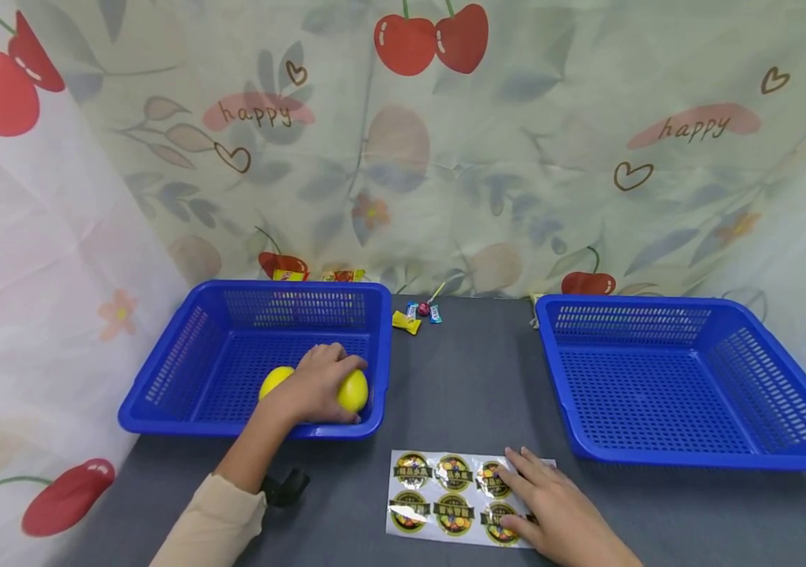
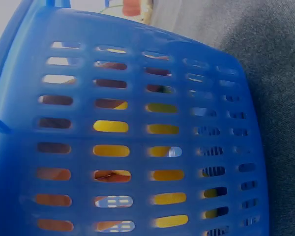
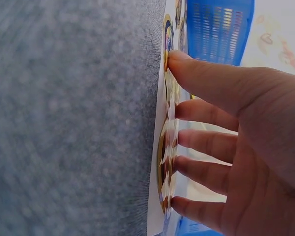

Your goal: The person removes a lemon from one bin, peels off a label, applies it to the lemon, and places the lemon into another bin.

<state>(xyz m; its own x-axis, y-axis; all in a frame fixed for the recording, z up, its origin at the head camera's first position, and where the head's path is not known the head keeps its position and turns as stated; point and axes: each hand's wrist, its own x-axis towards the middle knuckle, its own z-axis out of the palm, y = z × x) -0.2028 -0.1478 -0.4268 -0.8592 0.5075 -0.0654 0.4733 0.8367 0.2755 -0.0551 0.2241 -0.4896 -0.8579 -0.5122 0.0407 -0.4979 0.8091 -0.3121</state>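
In the head view my left hand [image 1: 317,382] reaches into the left blue basket [image 1: 204,370] and grips a lemon [image 1: 353,390] near its right front corner. A second lemon [image 1: 275,379] lies just left of it, partly hidden by the hand. Through the slots of the basket wall [image 2: 132,140] in the left wrist view, yellow fruit and parts of fingers show. My right hand [image 1: 559,504] rests on the right part of a sheet of round stickers [image 1: 454,496], fingers spread. The right wrist view has its fingertips and thumb [image 3: 211,78] on the sheet's surface.
Another blue basket [image 1: 622,394] stands on the right of the grey table [image 1: 459,378]. Between the baskets, toward the back, lie a lollipop [image 1: 425,309] and a yellow-wrapped candy [image 1: 406,322]. Colourful packets [image 1: 342,276] show behind the left basket. A printed curtain [image 1: 445,197] encloses the table.
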